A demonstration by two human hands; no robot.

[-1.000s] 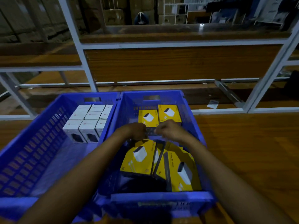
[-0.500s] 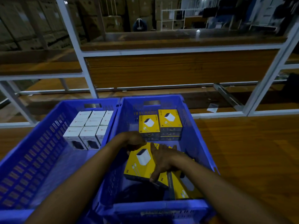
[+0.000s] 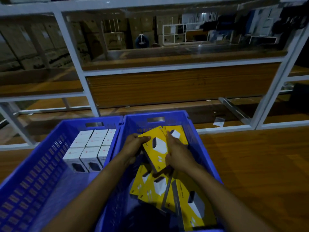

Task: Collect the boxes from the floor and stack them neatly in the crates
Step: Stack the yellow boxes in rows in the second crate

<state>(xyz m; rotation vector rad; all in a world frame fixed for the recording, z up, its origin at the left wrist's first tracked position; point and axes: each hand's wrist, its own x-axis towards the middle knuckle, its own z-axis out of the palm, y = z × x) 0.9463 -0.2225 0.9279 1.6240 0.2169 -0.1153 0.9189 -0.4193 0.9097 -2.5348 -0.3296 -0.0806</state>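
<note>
Yellow box (image 3: pixel 158 148), tilted, is held over the right crate (image 3: pixel 203 153) by both hands: the left hand (image 3: pixel 133 146) has its fingers curled round the far left corner, the right hand (image 3: pixel 178 154) its fingers clasping the right edge. Beneath, loose yellow boxes (image 3: pixel 157 186) lie jumbled at the near end; a stacked yellow box (image 3: pixel 179 133) sits by the far wall, partly hidden. White boxes (image 3: pixel 90 148) stand packed at the far end of the left crate (image 3: pixel 33 173); a white rack (image 3: pixel 75 64) rises behind

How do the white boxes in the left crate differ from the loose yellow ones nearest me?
The white cardboard boxes stand upright in tidy touching rows in the left blue plastic crate; the loose yellow cardboard boxes lie tilted and overlapping in the right blue plastic crate. The white boxes look blockier, the yellow boxes flatter and broader. Both carry a product picture.
</note>
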